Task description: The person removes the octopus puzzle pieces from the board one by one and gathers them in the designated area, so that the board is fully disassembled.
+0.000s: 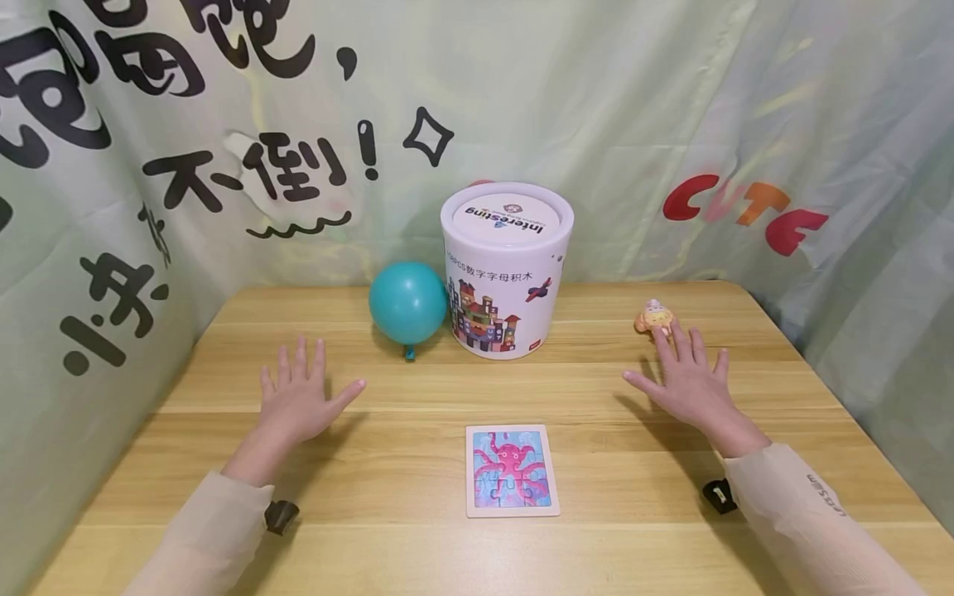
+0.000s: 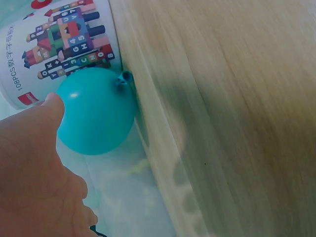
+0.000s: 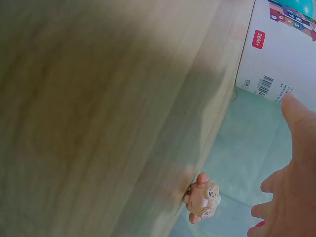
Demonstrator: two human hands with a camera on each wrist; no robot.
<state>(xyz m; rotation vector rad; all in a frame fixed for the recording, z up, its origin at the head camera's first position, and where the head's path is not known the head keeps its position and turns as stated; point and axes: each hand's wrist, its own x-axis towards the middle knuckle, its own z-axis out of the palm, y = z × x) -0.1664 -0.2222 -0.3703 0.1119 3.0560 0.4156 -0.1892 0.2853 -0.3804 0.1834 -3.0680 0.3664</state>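
Observation:
Over the left part of the table, my left hand [image 1: 296, 403] is held with fingers spread, holding nothing. The teal balloon [image 1: 407, 303], its knot at the bottom, is the thing nearest to it. My right hand [image 1: 689, 385] is likewise spread, above the right side of the table. Its fingertips overlap a small orange figurine [image 1: 654, 316] in the head view. Between the hands and closer to me lies a square jigsaw puzzle [image 1: 512, 470] with a pink octopus in a pale frame. A white lidded bucket [image 1: 501, 273] printed with building blocks stands beside the balloon.
The wooden table [image 1: 373, 480] ends at the back against a hanging pale green curtain [image 1: 611, 108] with black lettering and the word CUTE. The curtain also runs along both sides. A black wrist strap [image 1: 281, 517] sits under the left sleeve, another [image 1: 719, 496] at the right.

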